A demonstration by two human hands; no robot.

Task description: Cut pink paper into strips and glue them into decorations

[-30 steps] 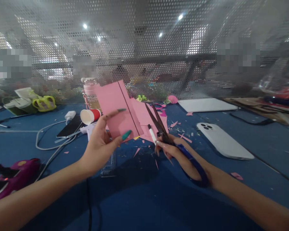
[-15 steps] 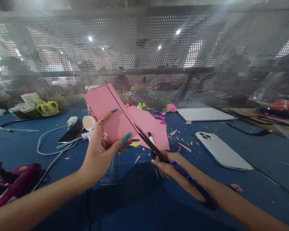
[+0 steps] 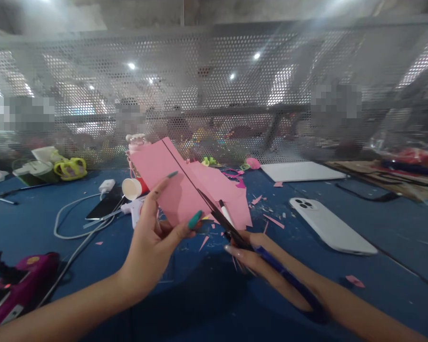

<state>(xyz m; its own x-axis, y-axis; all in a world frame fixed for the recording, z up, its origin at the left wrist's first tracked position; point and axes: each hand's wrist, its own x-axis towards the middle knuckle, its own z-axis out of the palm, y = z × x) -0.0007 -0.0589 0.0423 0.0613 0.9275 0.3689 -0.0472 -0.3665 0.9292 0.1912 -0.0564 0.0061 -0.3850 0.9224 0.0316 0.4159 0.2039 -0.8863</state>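
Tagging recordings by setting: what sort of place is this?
Probably a craft workspace: pink paper scraps litter the blue table, the right hand holds scissors, and what looks like a small glue gun lies to the left.

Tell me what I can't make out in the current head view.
All in the head view:
Left hand: some fingers are hidden behind the held pink sheet.
Scissors: too blurred to tell whether the blades bite the sheet.
Bottle: body mostly hidden by the sheet.
Purple device: cut off by the left edge.
Mesh panel: its holes blur whatever is beyond.
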